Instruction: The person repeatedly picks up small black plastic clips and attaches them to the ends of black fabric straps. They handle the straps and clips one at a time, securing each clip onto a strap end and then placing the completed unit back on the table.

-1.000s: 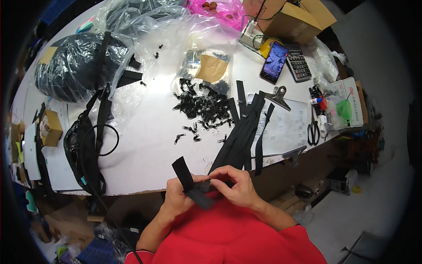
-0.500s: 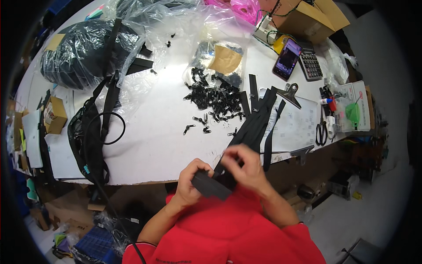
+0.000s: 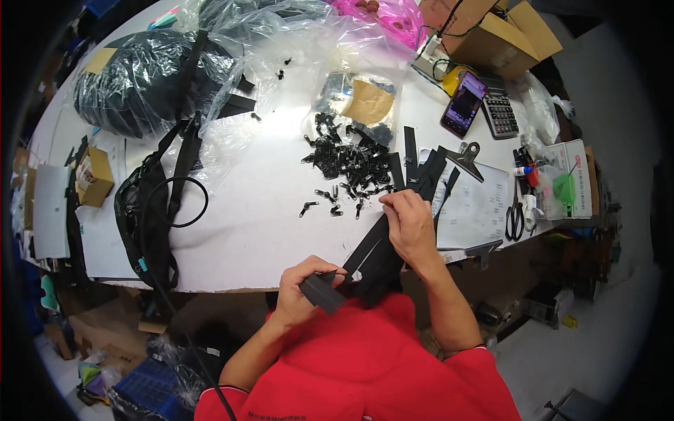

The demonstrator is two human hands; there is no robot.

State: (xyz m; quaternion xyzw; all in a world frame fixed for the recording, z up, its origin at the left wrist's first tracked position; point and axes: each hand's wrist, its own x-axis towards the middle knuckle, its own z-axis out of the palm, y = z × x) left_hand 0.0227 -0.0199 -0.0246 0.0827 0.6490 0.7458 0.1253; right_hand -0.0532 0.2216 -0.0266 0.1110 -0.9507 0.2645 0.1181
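My left hand (image 3: 303, 289) is closed around a short folded length of black zipper tape (image 3: 324, 292), whose end sticks out below the fingers near my red shirt. My right hand (image 3: 413, 230) is over a bundle of long black zipper strips (image 3: 372, 259) that runs from the table down to my lap. Its thumb and fingertips press together; what they pinch, if anything, is too small to make out. Just beyond those fingertips lies a pile of black zipper sliders (image 3: 344, 158), with several loose ones (image 3: 330, 198) scattered on the near side.
A metal clip (image 3: 469, 160) and printed paper (image 3: 477, 203) lie right of the strips. Farther back are a phone (image 3: 463, 105), a calculator (image 3: 500, 112) and an open carton (image 3: 505, 42). Scissors (image 3: 515, 219) rest at the right. A black bag (image 3: 151, 217) and a plastic-wrapped bundle (image 3: 147, 84) occupy the left.
My right hand has moved up and away from beside my left hand, toward the pile of sliders. My left hand keeps its hold on the zipper tape. The view has shifted slightly.
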